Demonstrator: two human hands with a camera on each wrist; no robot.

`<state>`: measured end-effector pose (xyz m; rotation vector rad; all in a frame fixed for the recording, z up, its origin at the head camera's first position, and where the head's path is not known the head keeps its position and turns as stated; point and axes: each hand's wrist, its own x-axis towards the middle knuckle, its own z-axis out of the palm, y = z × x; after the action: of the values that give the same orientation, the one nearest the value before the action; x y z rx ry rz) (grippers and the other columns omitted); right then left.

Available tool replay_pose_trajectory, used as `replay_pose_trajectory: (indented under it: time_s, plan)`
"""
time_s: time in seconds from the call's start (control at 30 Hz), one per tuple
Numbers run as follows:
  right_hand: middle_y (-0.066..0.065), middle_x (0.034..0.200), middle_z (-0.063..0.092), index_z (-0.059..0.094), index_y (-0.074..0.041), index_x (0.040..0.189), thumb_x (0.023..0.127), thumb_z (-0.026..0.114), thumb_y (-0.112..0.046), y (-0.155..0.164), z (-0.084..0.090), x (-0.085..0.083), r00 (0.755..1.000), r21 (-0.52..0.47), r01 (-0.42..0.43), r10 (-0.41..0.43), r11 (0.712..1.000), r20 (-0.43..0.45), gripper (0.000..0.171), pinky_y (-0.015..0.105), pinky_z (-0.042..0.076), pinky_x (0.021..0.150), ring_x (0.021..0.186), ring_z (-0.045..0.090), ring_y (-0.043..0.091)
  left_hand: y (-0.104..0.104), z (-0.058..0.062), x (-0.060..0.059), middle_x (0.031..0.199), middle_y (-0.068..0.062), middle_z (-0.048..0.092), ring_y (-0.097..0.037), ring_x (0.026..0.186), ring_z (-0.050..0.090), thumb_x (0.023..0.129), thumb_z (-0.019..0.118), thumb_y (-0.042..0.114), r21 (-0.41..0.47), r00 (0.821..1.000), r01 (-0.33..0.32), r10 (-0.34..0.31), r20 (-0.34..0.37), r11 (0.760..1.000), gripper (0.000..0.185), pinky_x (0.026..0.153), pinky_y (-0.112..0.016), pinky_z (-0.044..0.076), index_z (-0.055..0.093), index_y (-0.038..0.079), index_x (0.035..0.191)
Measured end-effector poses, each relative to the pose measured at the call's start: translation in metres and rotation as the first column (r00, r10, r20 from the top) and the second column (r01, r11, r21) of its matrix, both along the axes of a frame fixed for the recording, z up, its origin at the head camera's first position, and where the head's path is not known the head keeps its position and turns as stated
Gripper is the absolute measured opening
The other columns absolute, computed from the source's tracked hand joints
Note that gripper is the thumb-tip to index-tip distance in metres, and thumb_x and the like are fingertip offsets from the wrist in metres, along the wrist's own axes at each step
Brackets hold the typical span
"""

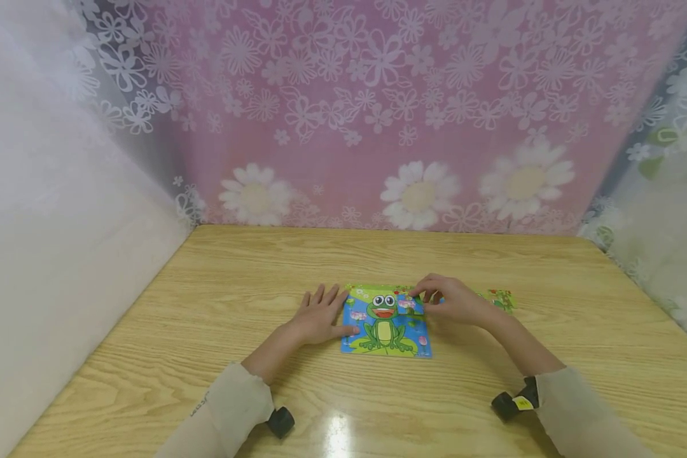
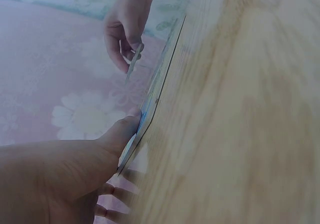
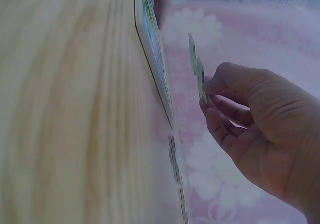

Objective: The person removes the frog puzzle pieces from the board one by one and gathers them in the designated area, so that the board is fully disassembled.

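A square frog puzzle board [image 1: 383,334] lies on the wooden table, showing a green frog on a blue ground. My left hand [image 1: 319,319] rests at the board's left side, fingers spread, with the thumb on its edge. Between thumb and fingers, my right hand [image 1: 453,301] pinches a puzzle piece [image 1: 409,305] with a pink flower on blue. The right wrist view shows this puzzle piece [image 3: 197,68] edge-on, raised above the board [image 3: 156,58].
More puzzle pieces [image 1: 500,298] lie flat to the right of the board, partly behind the right hand and forearm. A pink flowered cloth [image 1: 343,127] hangs along the table's back edge, and pale cloth [image 1: 80,191] stands at the left.
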<state>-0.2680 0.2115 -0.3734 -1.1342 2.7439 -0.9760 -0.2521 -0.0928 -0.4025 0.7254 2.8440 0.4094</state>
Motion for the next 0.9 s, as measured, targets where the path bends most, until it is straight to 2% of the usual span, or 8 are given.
replay_pose_trajectory:
  time_s: [0.17,0.4,0.63,0.9]
  plan:
    - [0.005,0.1,0.057,0.064,-0.003,0.106,0.082,0.062,0.002,0.018,-0.001,0.004,0.999,0.005,0.045,-0.045,0.999,-0.031,0.025,0.027,0.049,0.068,0.08,0.055,0.014,-0.001,-0.002,-0.002,0.152,-0.011,0.005,-0.035,0.136,-0.003,0.084,0.046,0.065,0.003,1.0,-0.002,0.002,0.001,1.0,0.089,0.104,-0.055,-0.001,0.014,0.013,0.149]
    - [0.007,0.1,0.056,0.065,-0.002,0.105,0.083,0.063,0.003,0.039,-0.004,0.008,0.996,0.018,0.084,-0.084,0.996,0.004,0.023,0.028,0.049,0.068,0.08,0.055,0.015,-0.001,-0.001,-0.001,0.152,-0.012,0.005,-0.036,0.135,-0.003,0.084,0.046,0.065,0.015,1.0,0.007,-0.007,0.002,1.0,0.089,0.104,-0.055,-0.002,0.015,0.013,0.149]
    - [0.008,0.102,0.057,0.065,-0.002,0.104,0.081,0.062,0.006,0.051,-0.007,0.01,0.996,0.034,0.084,-0.084,0.996,0.014,0.025,0.027,0.049,0.067,0.08,0.054,0.015,-0.001,-0.001,-0.001,0.152,-0.012,0.005,-0.036,0.136,-0.003,0.084,0.045,0.066,0.015,1.0,0.009,-0.009,-0.001,1.0,0.089,0.104,-0.055,-0.002,0.014,0.014,0.149]
    - [0.004,0.1,0.057,0.065,-0.005,0.104,0.08,0.061,0.006,0.058,-0.012,0.013,0.996,0.067,0.086,-0.088,0.994,0.028,0.026,0.027,0.049,0.068,0.079,0.054,0.012,-0.001,-0.001,-0.001,0.152,-0.012,0.006,-0.036,0.136,-0.003,0.084,0.045,0.066,0.014,1.0,0.011,-0.011,-0.003,1.0,0.089,0.104,-0.055,-0.001,0.014,0.014,0.149]
